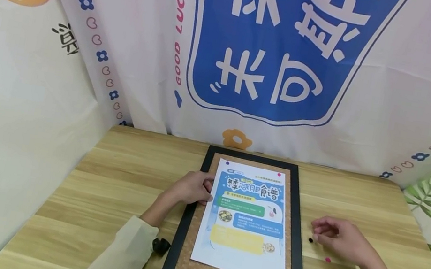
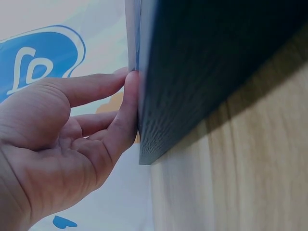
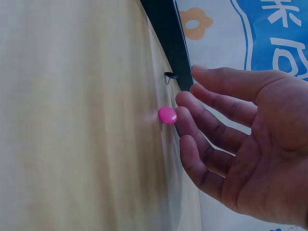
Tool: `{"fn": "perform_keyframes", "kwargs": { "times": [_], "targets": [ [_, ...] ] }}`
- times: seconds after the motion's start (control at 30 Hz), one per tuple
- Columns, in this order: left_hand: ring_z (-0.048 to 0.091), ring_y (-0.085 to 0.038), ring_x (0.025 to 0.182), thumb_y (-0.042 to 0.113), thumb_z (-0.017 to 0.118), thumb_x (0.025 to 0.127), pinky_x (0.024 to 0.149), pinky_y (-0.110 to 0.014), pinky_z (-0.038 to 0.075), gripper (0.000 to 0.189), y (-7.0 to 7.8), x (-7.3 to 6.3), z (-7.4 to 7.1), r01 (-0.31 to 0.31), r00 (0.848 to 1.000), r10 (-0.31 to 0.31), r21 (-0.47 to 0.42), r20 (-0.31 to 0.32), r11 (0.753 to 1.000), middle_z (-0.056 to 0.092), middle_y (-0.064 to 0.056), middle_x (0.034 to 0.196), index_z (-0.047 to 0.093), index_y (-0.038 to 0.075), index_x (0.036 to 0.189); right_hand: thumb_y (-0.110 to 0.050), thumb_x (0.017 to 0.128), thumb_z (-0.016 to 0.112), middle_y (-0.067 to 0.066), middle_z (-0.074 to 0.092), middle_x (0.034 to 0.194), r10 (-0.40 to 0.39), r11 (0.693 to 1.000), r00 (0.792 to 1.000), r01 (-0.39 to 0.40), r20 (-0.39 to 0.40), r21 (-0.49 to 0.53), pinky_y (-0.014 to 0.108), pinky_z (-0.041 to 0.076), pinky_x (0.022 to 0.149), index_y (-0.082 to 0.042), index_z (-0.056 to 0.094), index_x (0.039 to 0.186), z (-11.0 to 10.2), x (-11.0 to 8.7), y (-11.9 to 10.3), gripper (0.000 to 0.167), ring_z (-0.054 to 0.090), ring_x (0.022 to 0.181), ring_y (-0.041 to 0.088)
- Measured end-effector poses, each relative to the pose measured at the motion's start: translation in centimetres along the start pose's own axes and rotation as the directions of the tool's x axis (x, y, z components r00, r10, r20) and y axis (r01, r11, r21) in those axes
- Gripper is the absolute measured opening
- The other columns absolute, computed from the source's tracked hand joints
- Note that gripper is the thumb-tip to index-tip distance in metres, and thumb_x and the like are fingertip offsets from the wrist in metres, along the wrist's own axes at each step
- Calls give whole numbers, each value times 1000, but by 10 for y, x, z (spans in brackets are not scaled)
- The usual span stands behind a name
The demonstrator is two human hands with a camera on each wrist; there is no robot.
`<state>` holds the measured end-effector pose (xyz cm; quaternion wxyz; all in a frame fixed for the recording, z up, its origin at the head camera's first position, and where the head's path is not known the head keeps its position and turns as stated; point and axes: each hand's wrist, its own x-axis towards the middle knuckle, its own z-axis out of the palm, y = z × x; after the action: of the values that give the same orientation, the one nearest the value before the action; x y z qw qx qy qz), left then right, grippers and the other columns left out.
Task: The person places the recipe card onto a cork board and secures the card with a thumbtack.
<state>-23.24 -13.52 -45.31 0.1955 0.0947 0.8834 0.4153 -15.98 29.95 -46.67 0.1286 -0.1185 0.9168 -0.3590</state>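
Left hand (image 1: 192,188) pinches the paper (image 1: 239,261), likely light and easily creased, by its edge; right hand (image 1: 345,240), empty, loosely curled, hovers beside the black pin (image 1: 311,240), probably best taken by its head.

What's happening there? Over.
Left hand pinching left edge of printed white paper sheet. Right hand empty, beside round black thumbtack. Sheet's top corners tacked. Nothing visibly blocking.

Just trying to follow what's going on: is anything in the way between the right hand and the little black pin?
Nothing visible stands between them: the right hand is just beside the black pin. The pink pin lies nearby, lower in the head view, outside that small gap.
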Motion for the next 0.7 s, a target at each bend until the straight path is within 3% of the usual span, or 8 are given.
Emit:
{"fn": "perform_keyframes", "kwargs": {
  "times": [0.4, 0.6, 0.7],
  "targets": [
    [70, -18, 77, -6, 75, 93, 68, -27, 63, 46, 0, 0, -1, -6, 1000, 6, -3, 5, 1000, 64, -12, 97, 66, 3, 138, -13, 94, 80, 5, 74, 104, 21, 999, 1000, -21, -5, 47, 24, 61, 73, -2, 74, 121, 11, -13, -2, 30, 67, 90, 8],
    [69, -18, 76, -6, 75, 93, 67, -26, 63, 45, -2, 1, -1, -7, 1000, 7, 3, 8, 1000, 64, -11, 96, 67, 4, 136, -14, 94, 81, 2, 76, 99, 7, 1000, 997, -8, -71, -15, 25, 59, 64, -5, 76, 115, 19, -13, -5, 24, 65, 80, 4],
    [69, -18, 76, -5, 75, 93, 67, -26, 63, 44, -2, 1, -1, -12, 1000, 12, 4, 9, 1000, 64, -11, 96, 67, 4, 136, -13, 94, 81, 0, 76, 97, 5, 999, 996, -9, -91, -51, 24, 58, 65, -7, 77, 113, 22, -12, -7, 21, 65, 79, 3]
  ]
}}
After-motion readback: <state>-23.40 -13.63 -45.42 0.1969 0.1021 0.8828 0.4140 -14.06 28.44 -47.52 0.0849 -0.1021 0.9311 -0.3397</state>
